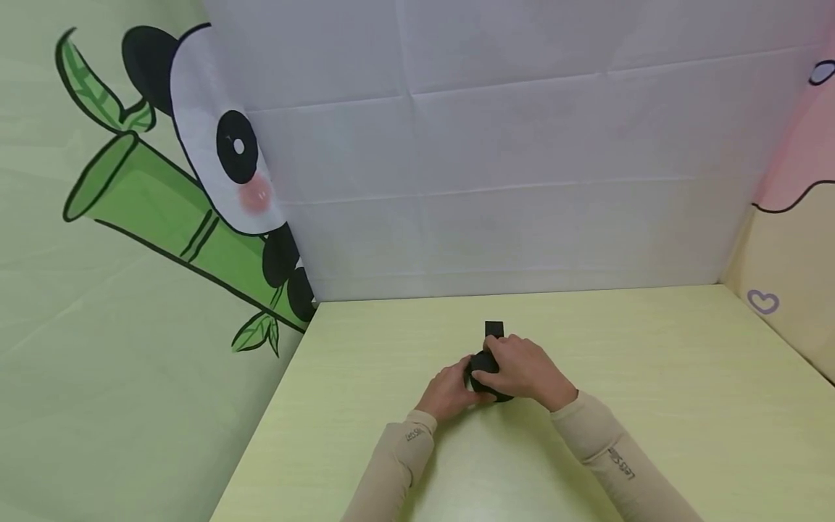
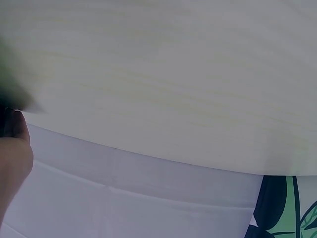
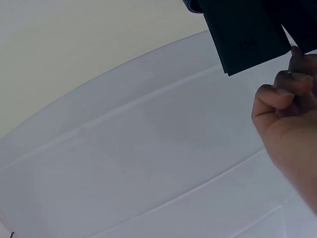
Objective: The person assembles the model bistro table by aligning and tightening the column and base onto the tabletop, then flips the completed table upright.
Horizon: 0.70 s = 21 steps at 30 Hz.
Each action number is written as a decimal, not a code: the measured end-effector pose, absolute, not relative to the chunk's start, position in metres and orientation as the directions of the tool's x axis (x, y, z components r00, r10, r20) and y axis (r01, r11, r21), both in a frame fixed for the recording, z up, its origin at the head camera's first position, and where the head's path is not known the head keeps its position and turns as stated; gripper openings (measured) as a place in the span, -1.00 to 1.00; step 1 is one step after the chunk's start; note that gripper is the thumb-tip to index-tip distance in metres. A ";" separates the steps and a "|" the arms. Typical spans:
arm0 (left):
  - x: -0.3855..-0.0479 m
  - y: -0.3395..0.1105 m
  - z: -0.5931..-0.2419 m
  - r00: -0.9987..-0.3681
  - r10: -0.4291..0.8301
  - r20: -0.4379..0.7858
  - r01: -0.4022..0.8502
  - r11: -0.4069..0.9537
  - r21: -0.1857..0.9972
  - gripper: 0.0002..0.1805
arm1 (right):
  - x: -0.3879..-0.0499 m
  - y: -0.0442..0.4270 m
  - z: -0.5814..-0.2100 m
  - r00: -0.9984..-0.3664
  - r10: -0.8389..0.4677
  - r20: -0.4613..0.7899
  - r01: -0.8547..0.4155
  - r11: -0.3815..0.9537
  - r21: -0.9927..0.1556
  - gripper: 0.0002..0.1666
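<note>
In the head view, a black object with a rounded body (image 1: 483, 362) and a flat rectangular end (image 1: 493, 329) is between both hands over the table. From the left side, my left hand (image 1: 449, 391) grips its lower part, thumb and fingers apart around it. My right hand (image 1: 525, 370) holds it from the right, with the thumb across the body and the fingers near the flat end. The right wrist view shows dark flat panels (image 3: 247, 42) beside the curled fingers. At the left wrist view's edge, only part of a hand shows. The object's exact kind is unclear.
A pale yellow table (image 1: 652, 377) lies under the hands. A white cloth wall (image 1: 522, 145) rises at its back. On the left hangs a green sheet (image 1: 98, 362) printed with a panda and bamboo; a pink and cream panel (image 1: 796, 268) borders the right.
</note>
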<state>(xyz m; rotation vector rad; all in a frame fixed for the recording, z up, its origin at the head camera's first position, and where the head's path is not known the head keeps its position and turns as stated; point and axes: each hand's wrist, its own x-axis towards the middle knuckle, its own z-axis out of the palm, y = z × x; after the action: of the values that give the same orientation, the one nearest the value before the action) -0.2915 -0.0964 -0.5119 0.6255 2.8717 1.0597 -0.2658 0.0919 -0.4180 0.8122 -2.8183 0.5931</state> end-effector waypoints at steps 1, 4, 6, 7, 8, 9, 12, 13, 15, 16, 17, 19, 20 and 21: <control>-0.291 -0.096 -0.512 -0.920 0.374 0.119 0.362 0.690 0.627 -0.22 | -0.266 0.092 -0.419 -0.842 -0.479 0.249 -0.539 0.775 -0.330 -0.64; -0.292 -0.096 -0.514 -0.921 0.372 0.119 0.360 0.691 0.627 -0.22 | -0.265 0.091 -0.420 -0.830 -0.487 0.273 -0.555 0.770 -0.314 -0.64; -0.292 -0.096 -0.515 -0.920 0.373 0.116 0.360 0.692 0.626 -0.22 | -0.265 0.090 -0.421 -0.826 -0.487 0.284 -0.559 0.773 -0.300 -0.61; -0.292 -0.096 -0.515 -0.921 0.373 0.111 0.356 0.694 0.626 -0.21 | -0.265 0.089 -0.422 -0.824 -0.487 0.289 -0.561 0.774 -0.295 -0.61; -0.292 -0.095 -0.515 -0.921 0.375 0.110 0.357 0.694 0.625 -0.20 | -0.265 0.089 -0.423 -0.823 -0.485 0.294 -0.561 0.775 -0.291 -0.63; -0.292 -0.095 -0.515 -0.920 0.377 0.111 0.360 0.693 0.625 -0.20 | -0.265 0.088 -0.423 -0.823 -0.484 0.297 -0.561 0.775 -0.291 -0.64; -0.292 -0.096 -0.514 -0.920 0.376 0.112 0.359 0.691 0.627 -0.22 | -0.265 0.086 -0.425 -0.824 -0.480 0.301 -0.559 0.779 -0.286 -0.65; -0.292 -0.096 -0.514 -0.920 0.375 0.114 0.359 0.690 0.629 -0.24 | -0.265 0.086 -0.425 -0.821 -0.482 0.306 -0.562 0.778 -0.281 -0.64; -0.292 -0.096 -0.514 -0.919 0.376 0.120 0.363 0.687 0.629 -0.26 | -0.265 0.085 -0.426 -0.818 -0.483 0.312 -0.564 0.779 -0.274 -0.61; -0.292 -0.096 -0.513 -0.919 0.376 0.119 0.364 0.690 0.626 -0.27 | -0.265 0.085 -0.426 -0.819 -0.482 0.313 -0.563 0.780 -0.272 -0.60; -0.292 -0.096 -0.513 -0.918 0.380 0.118 0.366 0.692 0.622 -0.29 | -0.265 0.085 -0.427 -0.819 -0.480 0.313 -0.562 0.781 -0.272 -0.61; -0.292 -0.096 -0.513 -0.916 0.383 0.118 0.370 0.694 0.617 -0.29 | -0.265 0.084 -0.427 -0.822 -0.474 0.314 -0.557 0.783 -0.277 -0.63; -0.292 -0.096 -0.513 -0.916 0.383 0.118 0.369 0.694 0.618 -0.28 | -0.265 0.083 -0.428 -0.824 -0.472 0.314 -0.555 0.784 -0.278 -0.64; -0.292 -0.096 -0.513 -0.917 0.381 0.117 0.368 0.694 0.619 -0.29 | -0.265 0.083 -0.428 -0.822 -0.473 0.316 -0.557 0.784 -0.275 -0.64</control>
<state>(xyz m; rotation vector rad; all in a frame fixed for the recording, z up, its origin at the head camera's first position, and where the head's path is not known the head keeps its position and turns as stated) -0.2918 -0.0961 -0.5125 0.6352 2.8724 1.0420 -0.2649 0.0830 -0.4285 0.8043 -2.7454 0.5297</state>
